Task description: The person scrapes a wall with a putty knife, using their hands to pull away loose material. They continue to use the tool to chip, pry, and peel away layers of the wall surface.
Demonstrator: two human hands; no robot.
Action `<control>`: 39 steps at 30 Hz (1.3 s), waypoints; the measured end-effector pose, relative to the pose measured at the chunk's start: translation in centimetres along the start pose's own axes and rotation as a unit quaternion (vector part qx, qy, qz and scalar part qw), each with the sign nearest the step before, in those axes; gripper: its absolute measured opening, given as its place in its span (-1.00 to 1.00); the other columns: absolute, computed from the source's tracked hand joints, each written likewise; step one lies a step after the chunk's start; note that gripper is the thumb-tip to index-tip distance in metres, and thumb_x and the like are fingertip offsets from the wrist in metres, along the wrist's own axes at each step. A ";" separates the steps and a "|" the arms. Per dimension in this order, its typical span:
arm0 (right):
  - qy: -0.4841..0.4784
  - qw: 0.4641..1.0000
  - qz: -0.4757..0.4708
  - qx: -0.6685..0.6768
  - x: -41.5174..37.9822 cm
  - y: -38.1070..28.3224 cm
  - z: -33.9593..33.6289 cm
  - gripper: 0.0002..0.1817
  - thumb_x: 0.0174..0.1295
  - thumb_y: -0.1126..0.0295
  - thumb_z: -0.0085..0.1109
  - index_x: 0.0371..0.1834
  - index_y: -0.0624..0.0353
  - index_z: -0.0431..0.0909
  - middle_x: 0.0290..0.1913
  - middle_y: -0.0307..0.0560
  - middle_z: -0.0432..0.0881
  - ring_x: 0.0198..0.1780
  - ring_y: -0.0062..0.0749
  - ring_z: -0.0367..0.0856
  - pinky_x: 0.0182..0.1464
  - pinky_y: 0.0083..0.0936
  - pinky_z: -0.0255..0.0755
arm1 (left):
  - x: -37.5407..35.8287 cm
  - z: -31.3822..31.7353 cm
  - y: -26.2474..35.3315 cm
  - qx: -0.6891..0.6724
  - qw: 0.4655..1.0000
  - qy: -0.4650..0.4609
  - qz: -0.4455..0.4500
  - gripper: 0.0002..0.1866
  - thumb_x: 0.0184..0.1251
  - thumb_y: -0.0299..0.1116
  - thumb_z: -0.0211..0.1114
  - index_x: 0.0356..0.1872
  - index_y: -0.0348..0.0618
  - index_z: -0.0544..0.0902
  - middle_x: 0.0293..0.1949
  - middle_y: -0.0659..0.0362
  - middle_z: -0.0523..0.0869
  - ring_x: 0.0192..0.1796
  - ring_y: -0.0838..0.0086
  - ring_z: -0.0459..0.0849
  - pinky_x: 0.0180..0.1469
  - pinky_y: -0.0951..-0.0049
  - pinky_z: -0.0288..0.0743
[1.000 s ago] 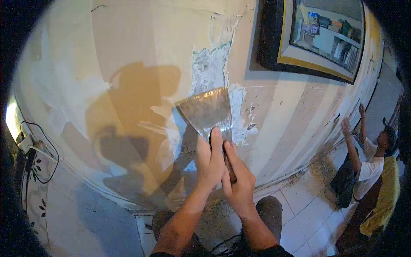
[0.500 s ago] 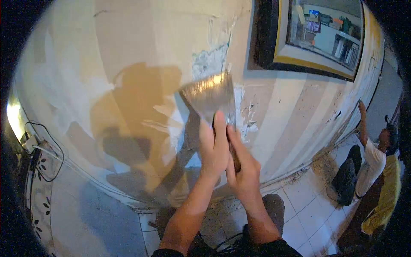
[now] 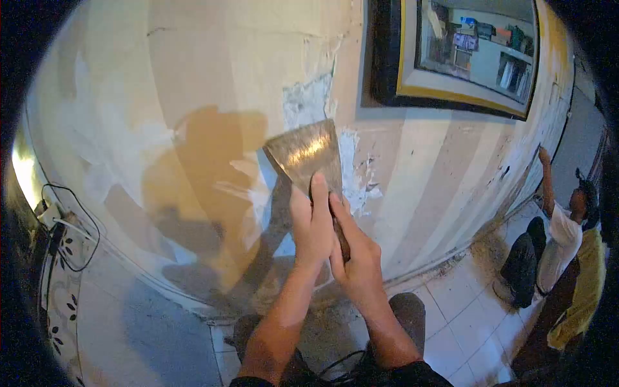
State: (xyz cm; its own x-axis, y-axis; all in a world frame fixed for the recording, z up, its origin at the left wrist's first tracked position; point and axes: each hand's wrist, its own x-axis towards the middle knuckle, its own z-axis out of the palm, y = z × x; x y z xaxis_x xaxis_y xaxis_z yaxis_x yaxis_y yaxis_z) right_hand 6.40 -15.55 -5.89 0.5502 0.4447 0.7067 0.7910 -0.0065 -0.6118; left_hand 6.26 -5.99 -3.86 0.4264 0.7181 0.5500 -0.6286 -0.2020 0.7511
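A wide metal scraper [image 3: 303, 149] lies with its blade against the striped wall [image 3: 206, 71], just below a bare whitish patch [image 3: 309, 100] with ragged edges. My left hand [image 3: 312, 222] grips it near the base of the blade, thumb stretched up along the metal. Lower and to the right, my right hand [image 3: 354, 248] is wrapped round the dark handle, its index finger reaching toward the blade. Most of the handle is hidden by my hands. More peeled spots [image 3: 358, 180] show right of the blade.
A framed mirror [image 3: 474, 51] hangs at the upper right. Another person [image 3: 564, 238] crouches far right, one hand raised to the wall. At left are a plug and a black cable [image 3: 97, 226]. White floor tiles [image 3: 458, 322] carry debris along the wall's foot.
The scraper and both hands have moved slightly left and down across the wall, leaving a little more of the bare patch's right side visible. My grip looks the same.
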 end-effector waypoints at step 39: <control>-0.011 0.995 0.019 0.092 2.6 -2.1 -2.0 -0.39 0.14 0.70 -0.02 0.34 0.20 0.26 0.24 0.23 0.41 0.28 -0.13 0.40 0.19 -0.44 0.34 | 1.9 1.8 3.1 0.031 0.999 -0.025 0.019 -0.66 0.50 -0.15 -0.02 -0.27 -0.28 0.43 -0.41 0.23 0.52 -0.33 0.59 0.44 -0.27 0.48 0.39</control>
State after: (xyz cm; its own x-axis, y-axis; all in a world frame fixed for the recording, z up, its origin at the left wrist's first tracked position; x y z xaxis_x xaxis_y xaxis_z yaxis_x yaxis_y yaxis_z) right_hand 6.67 -16.13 -2.06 0.5713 0.4673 0.6747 0.7058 0.1398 -0.6944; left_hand 6.30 -6.50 0.18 0.4366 0.6750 0.5947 -0.6037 -0.2703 0.7500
